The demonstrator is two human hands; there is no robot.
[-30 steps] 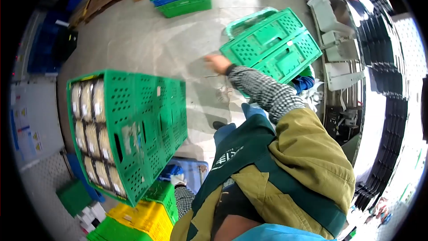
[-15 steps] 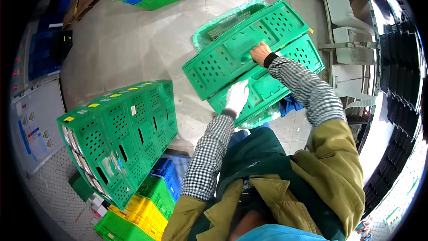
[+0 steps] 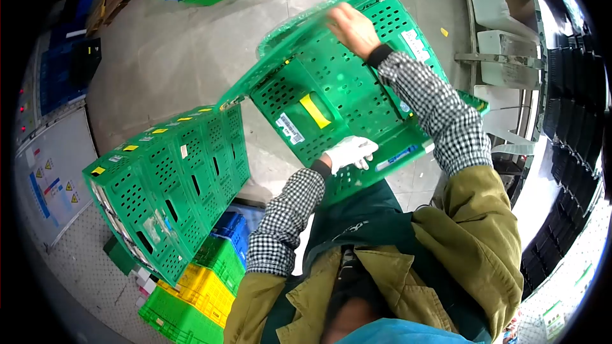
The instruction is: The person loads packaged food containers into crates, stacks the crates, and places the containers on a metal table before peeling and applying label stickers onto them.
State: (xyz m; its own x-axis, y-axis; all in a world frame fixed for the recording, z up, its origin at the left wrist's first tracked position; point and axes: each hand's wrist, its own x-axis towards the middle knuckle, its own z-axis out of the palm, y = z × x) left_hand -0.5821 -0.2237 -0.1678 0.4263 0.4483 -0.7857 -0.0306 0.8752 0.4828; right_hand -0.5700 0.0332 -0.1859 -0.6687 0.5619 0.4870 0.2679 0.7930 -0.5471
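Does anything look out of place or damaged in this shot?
Only minor things: a yellow scrap lies loose on the floor near the partly unfolded green crate, and ragged label remains cling to the stacked green crates. Also, the left hand is gloved while the right hand is bare.

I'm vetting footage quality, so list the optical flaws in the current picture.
Head view: black vignetting fills the corners, and wide-angle distortion bows the black stack on the right. Head view: blur softens the right hand, while the gloved left hand looks crisper. Head view: glare bleaches patches near the right edge; soft shadows lie on the floor.
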